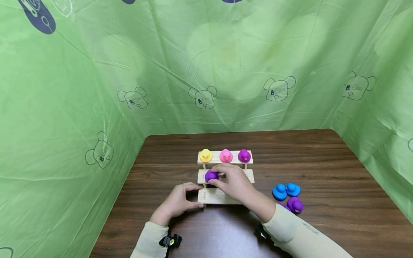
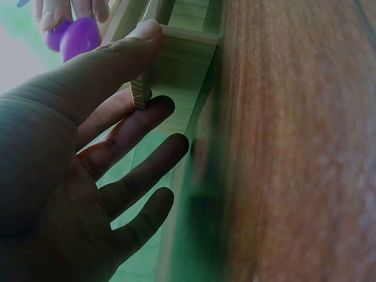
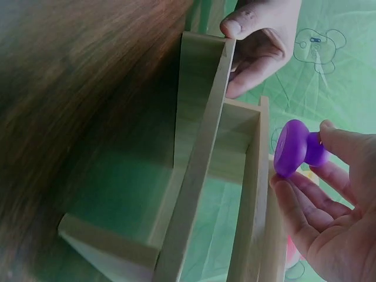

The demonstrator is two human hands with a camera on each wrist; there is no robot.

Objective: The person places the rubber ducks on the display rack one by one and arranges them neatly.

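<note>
My right hand (image 1: 235, 183) pinches a purple rubber duck (image 1: 211, 176) between thumb and fingers, at the left part of the middle step of a three-step wooden display stand (image 1: 217, 197). In the right wrist view the duck (image 3: 292, 150) shows its flat base, and a gap lies between it and the planks. With thumb and index finger, my left hand (image 1: 179, 201) grips the left end of the stand's lowest step; its other fingers are spread in the left wrist view. Along the top step sit a yellow duck (image 1: 205, 156), a pink duck (image 1: 226, 156) and a purple duck (image 1: 244, 156).
Right of the stand, two blue ducks (image 1: 279, 192) lie on the dark wooden table (image 1: 167, 154) beside a purple duck (image 1: 295, 205). Another purple one is partly hidden by the right forearm. Green curtains (image 1: 232, 111) hang around the table's back and sides.
</note>
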